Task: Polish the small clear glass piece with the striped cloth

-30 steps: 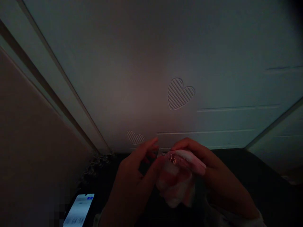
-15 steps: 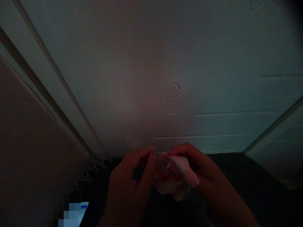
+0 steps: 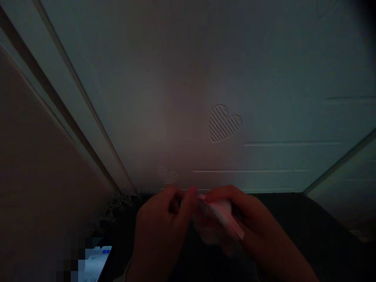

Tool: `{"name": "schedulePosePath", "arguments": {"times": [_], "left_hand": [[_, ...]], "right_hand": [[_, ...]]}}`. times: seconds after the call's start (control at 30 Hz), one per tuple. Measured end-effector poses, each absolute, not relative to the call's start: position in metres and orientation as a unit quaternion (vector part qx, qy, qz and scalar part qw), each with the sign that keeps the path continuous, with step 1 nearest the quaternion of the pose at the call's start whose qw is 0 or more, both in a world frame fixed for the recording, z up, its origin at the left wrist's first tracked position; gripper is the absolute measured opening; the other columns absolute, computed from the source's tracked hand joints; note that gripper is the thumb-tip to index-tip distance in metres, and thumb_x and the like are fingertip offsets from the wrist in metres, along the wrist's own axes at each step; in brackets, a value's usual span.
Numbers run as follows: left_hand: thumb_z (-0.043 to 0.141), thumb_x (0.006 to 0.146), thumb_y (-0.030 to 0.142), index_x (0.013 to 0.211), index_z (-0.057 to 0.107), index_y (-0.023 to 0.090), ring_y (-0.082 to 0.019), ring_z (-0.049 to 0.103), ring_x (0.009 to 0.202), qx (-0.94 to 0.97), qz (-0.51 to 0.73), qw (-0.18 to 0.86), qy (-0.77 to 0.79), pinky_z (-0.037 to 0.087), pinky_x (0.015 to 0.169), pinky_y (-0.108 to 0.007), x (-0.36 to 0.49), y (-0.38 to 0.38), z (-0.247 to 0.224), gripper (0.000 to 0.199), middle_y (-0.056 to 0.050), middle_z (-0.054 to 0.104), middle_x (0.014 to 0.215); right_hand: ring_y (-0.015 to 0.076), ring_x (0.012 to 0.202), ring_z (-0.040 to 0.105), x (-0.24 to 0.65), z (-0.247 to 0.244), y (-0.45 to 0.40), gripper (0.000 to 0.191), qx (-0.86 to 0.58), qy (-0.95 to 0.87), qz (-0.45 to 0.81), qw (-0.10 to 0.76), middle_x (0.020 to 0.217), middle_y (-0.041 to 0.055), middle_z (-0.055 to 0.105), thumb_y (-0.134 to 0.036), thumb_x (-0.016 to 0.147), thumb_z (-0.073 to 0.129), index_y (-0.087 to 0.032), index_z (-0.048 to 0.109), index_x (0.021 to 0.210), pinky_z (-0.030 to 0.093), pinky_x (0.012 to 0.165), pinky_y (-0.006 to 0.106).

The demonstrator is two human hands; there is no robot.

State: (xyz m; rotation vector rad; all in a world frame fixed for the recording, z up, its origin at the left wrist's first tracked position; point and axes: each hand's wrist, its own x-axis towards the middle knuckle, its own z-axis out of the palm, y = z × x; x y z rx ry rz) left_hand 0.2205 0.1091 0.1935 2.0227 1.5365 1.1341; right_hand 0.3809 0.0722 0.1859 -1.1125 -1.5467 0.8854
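Note:
In dim light, a soft pink-and-white piece (image 3: pixel 219 217) with thin, crumpled folds sits between my hands; its kind is hard to make out. My right hand (image 3: pixel 249 219) grips its right side, with the thumb under a flat pink edge and the fingers over the top. My left hand (image 3: pixel 164 219) is closed at the left edge, thumb and fingers pinched together there. What lies right at the left fingertips is mostly hidden by the thumb.
A pale panel (image 3: pixel 141 98) with embossed striped hearts (image 3: pixel 225 123) rises ahead. Below it lies a dark surface (image 3: pixel 282 219). A lit screen (image 3: pixel 96 262), partly pixelated, shows at lower left, near a ruffled trim (image 3: pixel 114 203) beside a brownish panel (image 3: pixel 35 164).
My left thumb and fingers have drawn together, covering the clear, film-like bit seen between them before. The pink-and-white piece has shifted slightly in my right hand. The view has moved a little.

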Motion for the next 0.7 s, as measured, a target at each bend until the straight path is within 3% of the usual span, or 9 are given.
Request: {"name": "schedulePosePath", "arguments": {"times": [0.27, 0.37, 0.53, 0.7], "left_hand": [[0.046, 0.087, 0.044, 0.053, 0.052, 0.021, -0.011, 0.043, 0.044, 0.696, 0.423, 0.292, 0.501, 0.032, 0.041, -0.021, 0.217, 0.109, 0.202, 0.042, 0.006, 0.046, 0.045], [0.047, 0.088, 0.042, 0.053, 0.051, 0.021, -0.010, 0.047, 0.047, 0.696, 0.427, 0.320, 0.480, 0.036, 0.044, -0.020, 0.215, 0.109, 0.203, 0.041, 0.005, 0.051, 0.049], [0.052, 0.088, 0.040, 0.076, 0.066, 0.022, -0.013, 0.060, 0.059, 0.710, 0.417, 0.366, 0.434, 0.046, 0.053, -0.020, 0.209, 0.111, 0.201, 0.026, 0.004, 0.067, 0.064], [0.057, 0.086, 0.039, 0.099, 0.071, 0.025, -0.018, 0.069, 0.082, 0.727, 0.404, 0.338, 0.441, 0.052, 0.068, -0.024, 0.202, 0.111, 0.195, 0.024, -0.001, 0.076, 0.091]], "right_hand": [[0.0150, 0.075, 0.065, 0.381, 0.183, 0.076, 0.020, -0.462, -0.661, 0.303, 0.508, 0.088, -0.0002, 0.072, -0.017, 0.083, 0.059, -0.027, 0.068, 0.098, 0.050, 0.072, 0.025], [0.0160, 0.076, 0.066, 0.380, 0.185, 0.073, 0.019, -0.462, -0.651, 0.319, 0.511, 0.084, -0.0004, 0.072, -0.016, 0.081, 0.060, -0.027, 0.069, 0.095, 0.051, 0.073, 0.026], [0.0145, 0.074, 0.065, 0.381, 0.187, 0.072, 0.021, -0.453, -0.640, 0.345, 0.516, 0.086, -0.0012, 0.071, -0.014, 0.081, 0.058, -0.028, 0.068, 0.094, 0.050, 0.066, 0.022], [0.0138, 0.067, 0.062, 0.383, 0.188, 0.070, 0.013, -0.450, -0.608, 0.421, 0.501, 0.082, -0.0005, 0.068, -0.022, 0.081, 0.063, -0.027, 0.067, 0.093, 0.049, 0.057, 0.020]]}}
